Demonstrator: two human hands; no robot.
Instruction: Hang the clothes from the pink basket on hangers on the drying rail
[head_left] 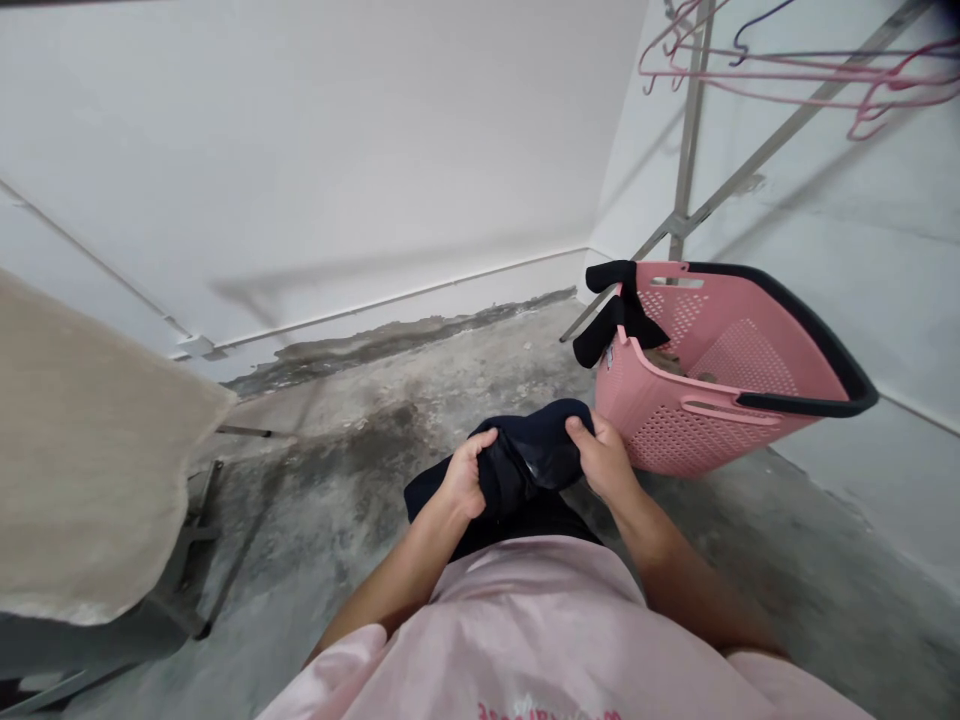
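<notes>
While bunched to the left of the pink laundry basket (pixel 637 400), has the dark navy garment (pixel 544 450) gripped at two places. Closes the left hand (pixel 466 478) on folded fabric, thumb pressed flat on top, fingers mostly hidden beneath. Pinches the end nearest the basket with the right hand (pixel 604 460), thumb over the edge, opened only as far as the fabric's thickness. Holds the right hand in front of the basket's near wall; cannot tell whether touching it. Wears a pale pink shirt (pixel 540 620), below and left of the basket in view. Has black cloth (pixel 626 315) draped over the basket's left rim, pink hangers (pixel 787 75) on a metal rack (pixel 686 190) above it, and beige fabric (pixel 90 450) far to its left. Shows stained concrete floor (pixel 360 540) around the basket.
</notes>
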